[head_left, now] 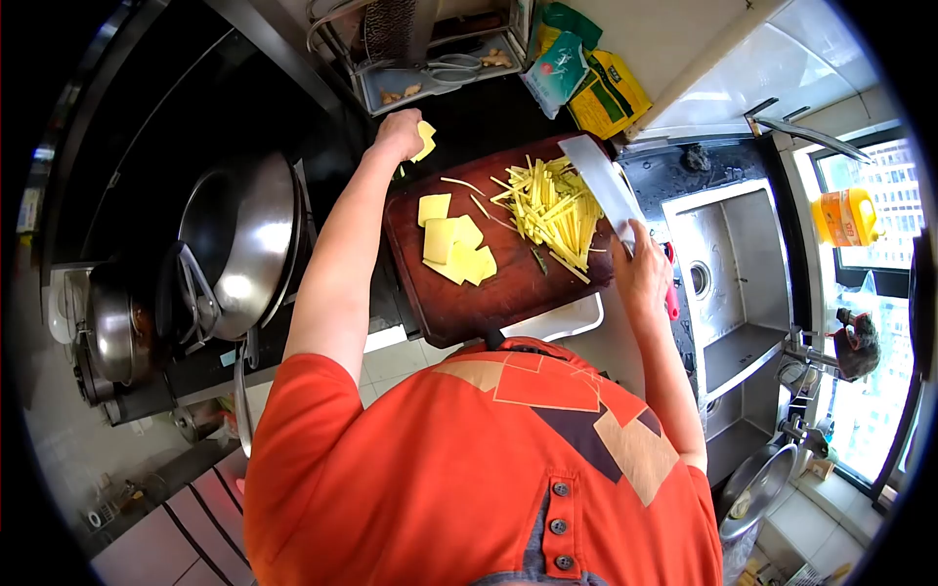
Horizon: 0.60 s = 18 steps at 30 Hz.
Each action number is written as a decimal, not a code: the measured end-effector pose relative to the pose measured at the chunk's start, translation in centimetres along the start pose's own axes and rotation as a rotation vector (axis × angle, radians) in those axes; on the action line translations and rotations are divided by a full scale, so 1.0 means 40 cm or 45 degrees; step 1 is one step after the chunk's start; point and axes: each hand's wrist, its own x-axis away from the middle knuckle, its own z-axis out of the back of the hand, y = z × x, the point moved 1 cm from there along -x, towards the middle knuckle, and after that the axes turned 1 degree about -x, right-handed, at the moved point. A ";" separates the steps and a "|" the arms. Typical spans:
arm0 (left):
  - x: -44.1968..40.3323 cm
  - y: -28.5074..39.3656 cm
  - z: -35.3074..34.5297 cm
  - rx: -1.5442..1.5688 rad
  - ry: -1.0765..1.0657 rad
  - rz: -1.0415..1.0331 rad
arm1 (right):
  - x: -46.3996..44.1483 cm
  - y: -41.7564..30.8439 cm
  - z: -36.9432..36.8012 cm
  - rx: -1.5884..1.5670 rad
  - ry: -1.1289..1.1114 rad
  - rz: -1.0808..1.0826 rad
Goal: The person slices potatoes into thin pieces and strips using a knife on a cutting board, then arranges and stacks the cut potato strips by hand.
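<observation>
A red shirt (391, 469) is closest, then the left hand (396, 134) pinching yellow slices (425, 143), nearer the flat pieces (440, 240) on the brown board (442, 308) than the right hand (640, 272), which grips a big knife (594, 176) slanting beside thin sticks (549, 207).

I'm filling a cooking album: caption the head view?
Yellow slices in the left hand, cleaver in the right hand, cut strips on the board.

There are two hands — one left hand (399, 137) and one right hand (643, 266) — plus one cleaver (598, 178), one cutting board (459, 311) and one heap of yellow strips (552, 210). At least four flat yellow slices (439, 240) overlap on the board. Three shirt buttons (558, 526), two sink basins (740, 244) and one yellow jug (846, 217) also show.
</observation>
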 end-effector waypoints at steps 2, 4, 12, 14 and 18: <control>0.040 0.005 0.029 0.143 0.075 -0.010 | -0.031 0.024 -0.047 0.023 0.055 0.028; 0.098 0.020 0.067 0.317 0.169 0.005 | -0.048 0.045 -0.082 0.063 0.090 0.043; 0.372 0.060 0.060 2.184 -0.378 0.151 | -0.049 0.056 -0.122 0.095 0.051 0.171; 0.432 0.076 0.025 2.310 -0.443 0.176 | -0.046 0.058 -0.124 0.122 0.073 0.207; 0.524 0.105 -0.041 2.396 -0.508 0.279 | -0.040 0.045 -0.116 0.166 0.064 0.200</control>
